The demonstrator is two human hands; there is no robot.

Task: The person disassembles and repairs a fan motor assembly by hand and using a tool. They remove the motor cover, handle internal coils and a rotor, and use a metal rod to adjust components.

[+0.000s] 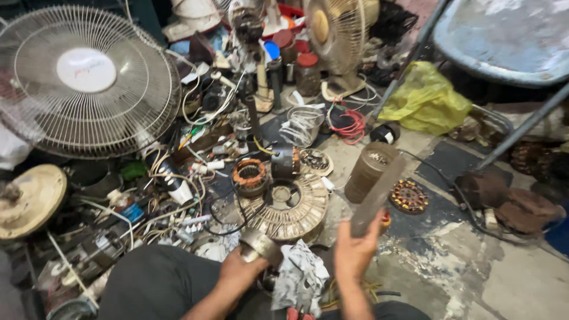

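Left hand fingers curled around metal ring, low centre above lap; right hand fingers pressed on flat bar, tilted up beside brown cylinder; rotor disc on floor ahead.

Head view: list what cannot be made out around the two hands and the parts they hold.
- Flat grey piece in the right hand: motion blur hides what kind it is.
- Metal ring part in the left hand: fingers cover its lower half.
- Patterned rag: hides what lies beneath it.
- Red handles: cut off by the bottom edge.
- Brown container: contents too small to tell.
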